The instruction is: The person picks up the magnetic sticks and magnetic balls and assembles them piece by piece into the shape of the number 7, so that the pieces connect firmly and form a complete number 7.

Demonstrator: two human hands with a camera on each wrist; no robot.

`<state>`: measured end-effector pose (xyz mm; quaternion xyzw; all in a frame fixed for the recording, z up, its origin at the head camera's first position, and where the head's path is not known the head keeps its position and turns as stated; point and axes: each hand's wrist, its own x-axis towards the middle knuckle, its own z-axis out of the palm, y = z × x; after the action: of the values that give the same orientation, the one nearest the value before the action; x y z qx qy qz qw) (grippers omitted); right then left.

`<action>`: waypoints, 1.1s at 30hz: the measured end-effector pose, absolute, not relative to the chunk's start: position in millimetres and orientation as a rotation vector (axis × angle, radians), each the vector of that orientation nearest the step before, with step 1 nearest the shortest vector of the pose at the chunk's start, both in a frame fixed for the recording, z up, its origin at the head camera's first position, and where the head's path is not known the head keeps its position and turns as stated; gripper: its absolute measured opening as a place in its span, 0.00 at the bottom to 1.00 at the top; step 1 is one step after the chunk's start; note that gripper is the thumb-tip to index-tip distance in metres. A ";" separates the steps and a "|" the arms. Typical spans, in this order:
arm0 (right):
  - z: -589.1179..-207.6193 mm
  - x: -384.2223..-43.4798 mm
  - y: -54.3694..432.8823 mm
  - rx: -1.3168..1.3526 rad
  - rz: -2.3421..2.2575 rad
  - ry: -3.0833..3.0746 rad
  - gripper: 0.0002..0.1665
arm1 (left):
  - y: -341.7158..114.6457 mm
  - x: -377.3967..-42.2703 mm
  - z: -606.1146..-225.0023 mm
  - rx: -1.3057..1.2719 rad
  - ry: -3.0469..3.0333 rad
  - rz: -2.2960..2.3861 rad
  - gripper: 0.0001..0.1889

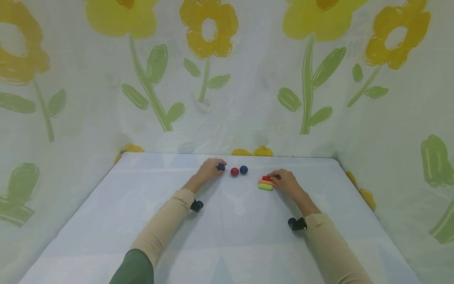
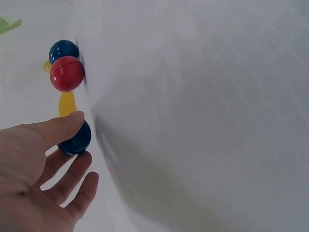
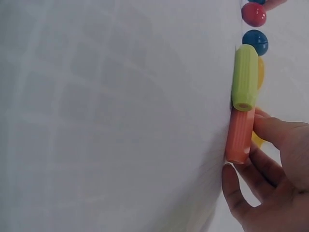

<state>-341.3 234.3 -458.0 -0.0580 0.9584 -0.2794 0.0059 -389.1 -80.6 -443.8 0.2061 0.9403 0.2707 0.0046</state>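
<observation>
My left hand point(image 1: 211, 169) pinches a glossy dark blue ball point(image 2: 77, 139) between thumb and fingers at the far part of the table. Just right of it sit a red ball point(image 1: 235, 172) and a second dark blue ball point(image 1: 243, 169), side by side. Farther right, three short sticks lie in parallel: a yellow-green one point(image 1: 265, 186) nearest, an orange one point(image 1: 265, 182) in the middle and a red one point(image 1: 266, 178) at the back. My right hand point(image 1: 285, 180) pinches the red stick, which is hidden behind the orange stick in the right wrist view.
The white table point(image 1: 241, 221) ends at a far edge just beyond the balls. A hanging cloth point(image 1: 248, 86) printed with yellow flowers stands behind it and along both sides. Black wrist cameras point(image 1: 196, 205) are strapped to both forearms.
</observation>
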 end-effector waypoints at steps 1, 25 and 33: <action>-458.2 -341.7 234.3 -0.184 -0.873 3.002 0.14 | -81.5 -388.7 -444.3 0.653 2.948 0.846 0.20; -459.7 -341.7 235.8 -0.185 -0.894 3.004 0.13 | -81.4 -356.9 -448.4 0.871 2.832 0.851 0.20; -461.1 -341.8 235.0 -0.168 -0.904 3.002 0.14 | -77.6 -339.9 -448.9 1.006 2.797 0.782 0.18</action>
<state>-341.8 235.0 -461.1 -0.0534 0.9561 -0.2880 0.0008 -339.9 -77.6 -448.9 0.3272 0.9095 0.2541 0.0339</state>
